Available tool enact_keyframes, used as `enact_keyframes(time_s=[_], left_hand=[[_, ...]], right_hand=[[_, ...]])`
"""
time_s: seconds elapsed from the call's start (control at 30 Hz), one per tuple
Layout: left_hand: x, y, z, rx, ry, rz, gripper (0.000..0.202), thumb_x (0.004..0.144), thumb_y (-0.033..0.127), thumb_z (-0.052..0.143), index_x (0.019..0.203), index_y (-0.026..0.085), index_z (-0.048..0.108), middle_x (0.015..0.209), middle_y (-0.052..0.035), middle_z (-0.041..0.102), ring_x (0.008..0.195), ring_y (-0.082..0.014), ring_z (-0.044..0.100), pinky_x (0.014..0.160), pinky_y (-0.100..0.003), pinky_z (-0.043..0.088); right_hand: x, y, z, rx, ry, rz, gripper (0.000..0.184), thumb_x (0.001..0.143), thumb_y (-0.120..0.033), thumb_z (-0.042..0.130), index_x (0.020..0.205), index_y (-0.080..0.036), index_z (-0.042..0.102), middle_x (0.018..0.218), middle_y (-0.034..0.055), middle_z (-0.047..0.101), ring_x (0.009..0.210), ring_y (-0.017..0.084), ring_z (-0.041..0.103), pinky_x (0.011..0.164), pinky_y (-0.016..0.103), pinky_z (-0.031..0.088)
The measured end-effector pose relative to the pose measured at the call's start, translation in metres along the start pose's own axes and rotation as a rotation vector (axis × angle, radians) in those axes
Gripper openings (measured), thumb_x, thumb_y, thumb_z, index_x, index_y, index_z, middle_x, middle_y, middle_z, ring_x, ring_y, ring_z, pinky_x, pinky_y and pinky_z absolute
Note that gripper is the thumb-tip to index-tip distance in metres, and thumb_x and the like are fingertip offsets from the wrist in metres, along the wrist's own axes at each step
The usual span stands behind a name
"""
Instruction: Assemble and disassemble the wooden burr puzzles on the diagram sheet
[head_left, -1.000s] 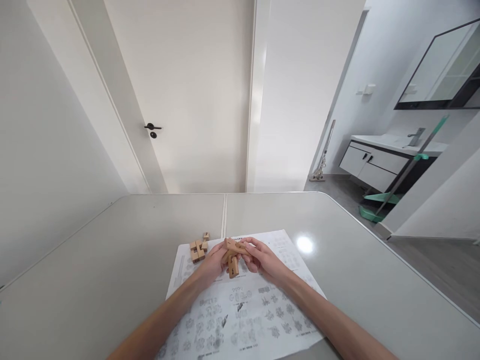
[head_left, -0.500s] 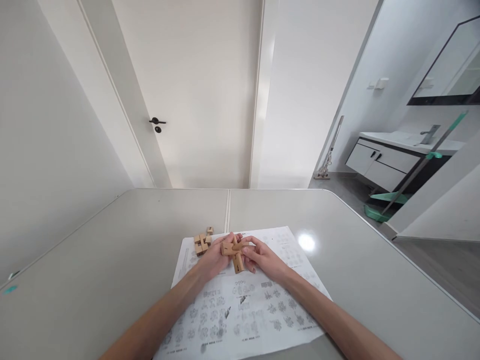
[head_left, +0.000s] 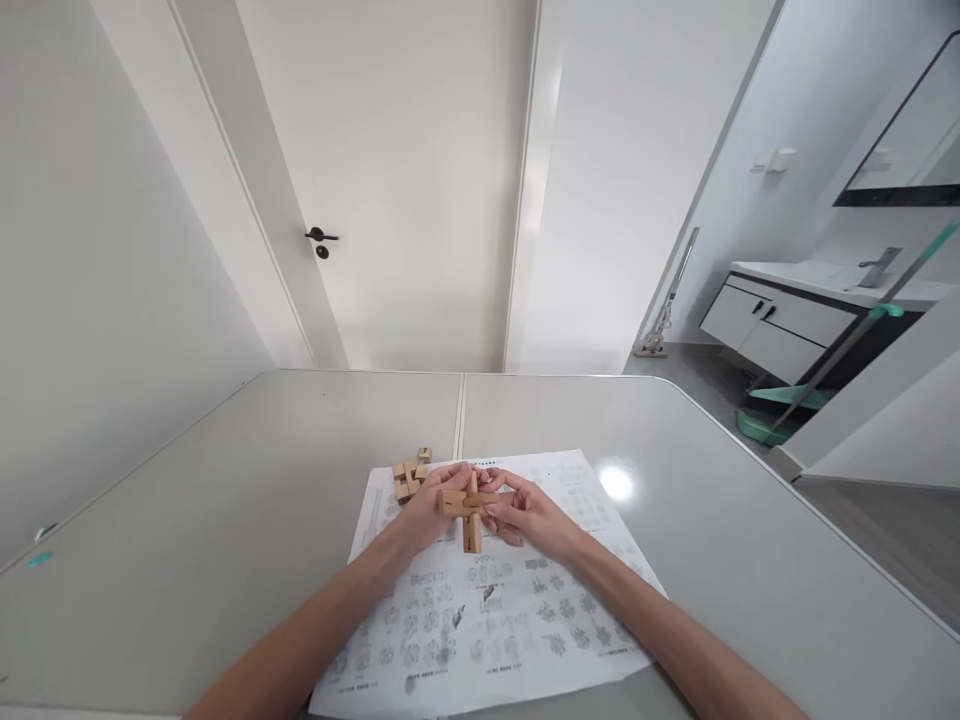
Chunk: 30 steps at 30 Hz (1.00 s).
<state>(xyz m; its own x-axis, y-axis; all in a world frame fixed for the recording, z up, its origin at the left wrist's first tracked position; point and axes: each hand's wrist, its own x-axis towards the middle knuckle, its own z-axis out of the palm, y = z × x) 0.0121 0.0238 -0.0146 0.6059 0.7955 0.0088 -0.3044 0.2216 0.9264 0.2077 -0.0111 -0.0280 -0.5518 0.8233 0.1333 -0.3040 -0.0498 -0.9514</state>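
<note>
Between my two hands sits a cross-shaped wooden interlocking puzzle (head_left: 472,530), made of light wood pieces with small dark marks. My left hand (head_left: 431,508) is closed round its left side and back. The fingers of my right hand (head_left: 529,512) pinch its right end. Some fingertips are hidden behind the wood. Just beyond my left hand, a small cluster of joined wooden blocks (head_left: 407,480) rests at the paper's upper left corner, with a single wooden piece (head_left: 424,454) beside it. Under both hands lies a printed sheet (head_left: 555,580) with rows of grey diagrams.
The grey table (head_left: 225,530) has a seam running down its middle at the far side. Behind it stands a white door (head_left: 397,180) with a black handle (head_left: 322,237). To the right are a sink cabinet (head_left: 776,325), a mop (head_left: 667,300) and a green dustpan (head_left: 763,428).
The puzzle has turned slightly in my hands, its lower arm now pointing more straight toward me. The whole view has shifted a little.
</note>
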Motion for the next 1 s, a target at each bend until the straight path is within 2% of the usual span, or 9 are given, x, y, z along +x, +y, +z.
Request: enact_keyframes(time_s=[0.17,0.37,0.57,0.67,0.8,0.87,0.93,1.0], left_hand=[[-0.0002,0.0021,-0.0019,0.024,-0.044,-0.013,0.039,0.095,0.052,0.06,0.084,0.014,0.061,0.085,-0.0054,0.064,0.063,-0.0165,0.066,0.066,-0.03,0.052],[0.0019,0.0008,-0.0008,-0.013,-0.052,-0.029,0.041,0.098,0.055,0.051,0.085,0.017,0.058,0.07,-0.0032,0.065,0.053,-0.0191,0.066,0.054,-0.031,0.053],[-0.0002,0.0022,0.0013,0.004,-0.038,-0.051,0.043,0.097,0.056,0.053,0.083,0.016,0.059,0.072,-0.0028,0.065,0.053,-0.0191,0.068,0.056,-0.032,0.056],[-0.0013,0.0058,0.0037,0.019,-0.041,-0.085,0.043,0.096,0.056,0.055,0.082,0.016,0.059,0.074,-0.002,0.063,0.052,-0.0171,0.067,0.055,-0.031,0.057],[-0.0004,0.0055,0.003,0.016,0.009,-0.091,0.037,0.095,0.05,0.062,0.084,0.015,0.064,0.079,-0.0039,0.064,0.058,-0.0136,0.063,0.056,-0.025,0.054],[0.0003,0.0035,0.0014,-0.004,0.046,-0.104,0.034,0.093,0.047,0.065,0.087,0.014,0.067,0.081,-0.0053,0.065,0.065,-0.0135,0.063,0.061,-0.025,0.054],[0.0006,0.0032,0.0011,-0.009,0.072,-0.124,0.034,0.093,0.048,0.066,0.098,0.014,0.071,0.085,-0.0074,0.068,0.074,-0.0163,0.067,0.07,-0.027,0.055],[0.0004,0.0066,0.0033,0.033,0.084,-0.128,0.042,0.094,0.051,0.062,0.116,0.016,0.07,0.097,-0.0114,0.071,0.085,-0.0203,0.069,0.077,-0.031,0.056]], right_hand=[[-0.0032,-0.0096,0.0057,-0.063,-0.017,-0.001,0.03,0.092,-0.047,0.067,0.103,-0.023,0.052,0.071,-0.0041,0.062,0.045,0.006,0.037,0.049,0.025,0.028],[-0.0008,-0.0026,0.0062,-0.12,0.03,-0.053,0.033,0.091,-0.05,0.067,0.099,-0.023,0.05,0.077,-0.0016,0.068,0.045,0.007,0.042,0.05,0.024,0.033],[-0.0021,-0.0061,0.0046,-0.104,-0.039,-0.003,0.034,0.093,-0.05,0.065,0.105,-0.022,0.051,0.077,-0.0021,0.067,0.045,0.007,0.044,0.049,0.024,0.035],[-0.0026,-0.0056,0.005,-0.093,-0.072,0.016,0.032,0.094,-0.05,0.065,0.101,-0.022,0.05,0.078,-0.0014,0.069,0.044,0.007,0.047,0.05,0.025,0.037],[-0.0018,-0.003,0.0076,-0.079,-0.128,0.068,0.032,0.093,-0.05,0.066,0.098,-0.02,0.056,0.079,0.001,0.069,0.047,0.009,0.053,0.052,0.026,0.041],[-0.0017,-0.0033,0.0086,-0.074,-0.165,0.098,0.034,0.094,-0.05,0.064,0.095,-0.016,0.062,0.081,0.0038,0.07,0.051,0.01,0.056,0.053,0.026,0.042],[-0.002,-0.0042,0.0084,-0.031,-0.199,0.122,0.034,0.094,-0.049,0.064,0.092,-0.015,0.065,0.081,0.0054,0.069,0.053,0.011,0.057,0.054,0.027,0.043],[-0.0022,-0.0047,0.0067,0.061,-0.201,0.136,0.034,0.094,-0.047,0.066,0.087,-0.014,0.065,0.08,0.0054,0.068,0.053,0.01,0.056,0.055,0.026,0.042]])
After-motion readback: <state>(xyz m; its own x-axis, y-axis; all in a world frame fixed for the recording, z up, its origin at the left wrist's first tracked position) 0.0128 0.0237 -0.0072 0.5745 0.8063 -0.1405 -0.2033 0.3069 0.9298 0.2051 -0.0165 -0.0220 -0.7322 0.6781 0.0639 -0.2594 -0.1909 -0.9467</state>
